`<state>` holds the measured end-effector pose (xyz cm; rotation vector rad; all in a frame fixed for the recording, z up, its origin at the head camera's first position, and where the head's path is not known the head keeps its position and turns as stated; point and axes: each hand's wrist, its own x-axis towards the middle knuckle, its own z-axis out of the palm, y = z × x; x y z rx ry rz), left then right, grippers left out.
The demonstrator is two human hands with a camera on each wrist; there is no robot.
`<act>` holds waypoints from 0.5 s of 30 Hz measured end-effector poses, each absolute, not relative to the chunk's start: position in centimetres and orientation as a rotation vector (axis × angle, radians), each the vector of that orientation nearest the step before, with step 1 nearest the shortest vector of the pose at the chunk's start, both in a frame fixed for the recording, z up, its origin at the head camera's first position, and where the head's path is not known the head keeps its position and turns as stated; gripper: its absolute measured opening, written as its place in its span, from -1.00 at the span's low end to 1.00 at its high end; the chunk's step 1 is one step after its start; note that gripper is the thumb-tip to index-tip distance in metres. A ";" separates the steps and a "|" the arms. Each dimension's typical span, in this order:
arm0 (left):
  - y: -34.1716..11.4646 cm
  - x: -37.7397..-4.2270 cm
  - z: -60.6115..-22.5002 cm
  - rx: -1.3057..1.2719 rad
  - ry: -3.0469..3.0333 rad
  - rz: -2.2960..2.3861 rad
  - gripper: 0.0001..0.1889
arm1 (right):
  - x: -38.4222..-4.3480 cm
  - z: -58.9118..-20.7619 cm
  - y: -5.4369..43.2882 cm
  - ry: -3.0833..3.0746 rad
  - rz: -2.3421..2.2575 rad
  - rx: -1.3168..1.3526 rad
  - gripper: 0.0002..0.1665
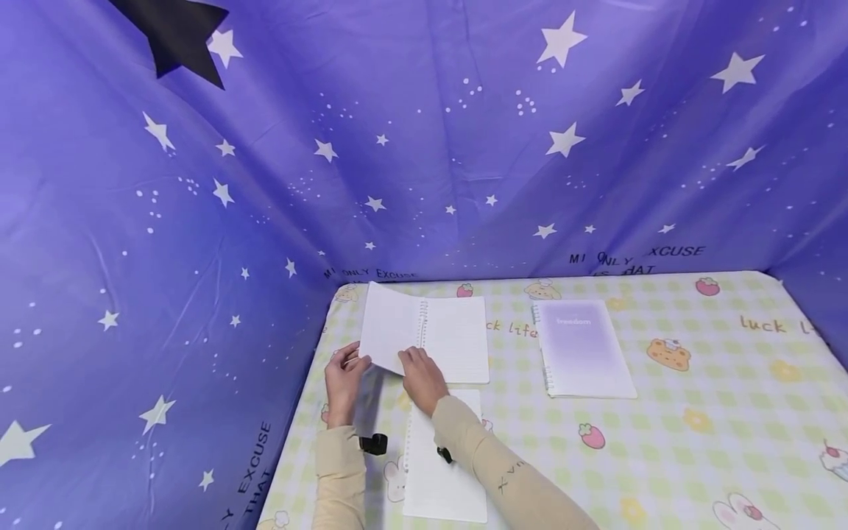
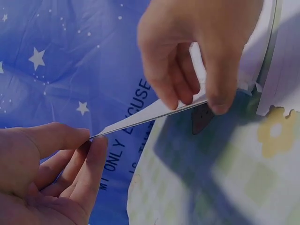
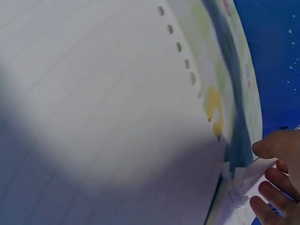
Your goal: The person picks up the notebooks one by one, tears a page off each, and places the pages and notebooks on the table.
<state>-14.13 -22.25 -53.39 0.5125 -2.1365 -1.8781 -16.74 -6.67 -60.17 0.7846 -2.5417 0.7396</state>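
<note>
Open white spiral-bound paper notebook (image 1: 430, 331) at ten o'clock on the green-and-white checked tabletop (image 1: 662, 471), left hand (image 1: 344, 384) pinches its left leaf (image 1: 392, 327) near seven o'clock, right hand (image 1: 425, 379) pinches the lower edge.

The open notebook (image 1: 457, 342) lies behind loose paper (image 1: 440, 495), left of the closed notebook (image 1: 586, 361).

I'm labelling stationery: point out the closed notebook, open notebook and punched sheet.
Closed notebook (image 1: 586, 350), head view: middle of its purple cover.
Open notebook (image 1: 457, 340), head view: middle of its right-hand page.
Punched sheet (image 1: 432, 475), head view: middle of its uncovered part.
</note>
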 end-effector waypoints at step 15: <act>-20.5 -14.2 -52.2 0.377 -2.181 -1.870 -0.60 | -15.7 -57.6 -7.7 -2.670 1.049 0.600 -0.40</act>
